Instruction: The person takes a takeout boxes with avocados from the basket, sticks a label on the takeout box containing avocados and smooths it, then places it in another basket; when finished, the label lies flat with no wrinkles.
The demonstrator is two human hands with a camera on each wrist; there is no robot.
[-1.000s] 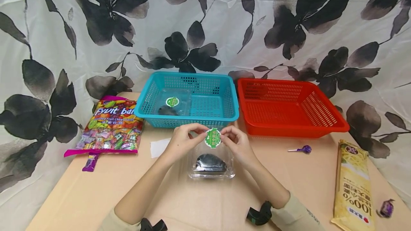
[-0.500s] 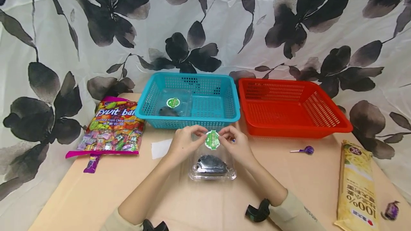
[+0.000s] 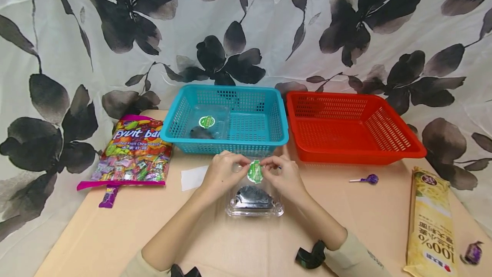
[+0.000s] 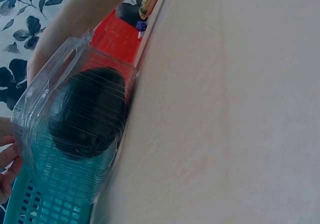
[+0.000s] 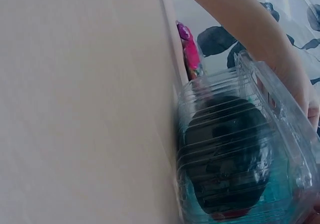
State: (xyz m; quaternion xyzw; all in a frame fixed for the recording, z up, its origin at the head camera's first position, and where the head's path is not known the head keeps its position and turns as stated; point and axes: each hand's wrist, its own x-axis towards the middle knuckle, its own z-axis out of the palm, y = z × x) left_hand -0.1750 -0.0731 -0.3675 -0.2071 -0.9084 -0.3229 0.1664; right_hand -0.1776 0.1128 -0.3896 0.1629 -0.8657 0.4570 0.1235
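A clear plastic clamshell box [image 3: 255, 213] stands on the table in front of me, with a dark, shiny oval thing [image 4: 90, 113] inside. Above the far part of its lid is a round green-and-white sticker [image 3: 255, 172]. My left hand [image 3: 226, 173] pinches the sticker's left edge between thumb and fingers. On the opposite edge, the thumb and fingers of my right hand [image 3: 283, 177] pinch it too. I cannot tell whether the sticker touches the lid. Both wrist views show the box from its near side; there the sticker is hidden.
Behind the box stand a turquoise basket [image 3: 226, 143], holding another stickered clear box [image 3: 219, 112], and a red basket [image 3: 357, 157]. A white paper piece [image 3: 193, 178] and candy bag [image 3: 132, 151] lie left; a lollipop [image 3: 371, 179] and yellow noodle pack [image 3: 430, 225] lie right.
Both hands have lowered the sticker slightly toward the lid, and it now looks more tilted. The box and baskets stay in place, apart from a small camera shift.
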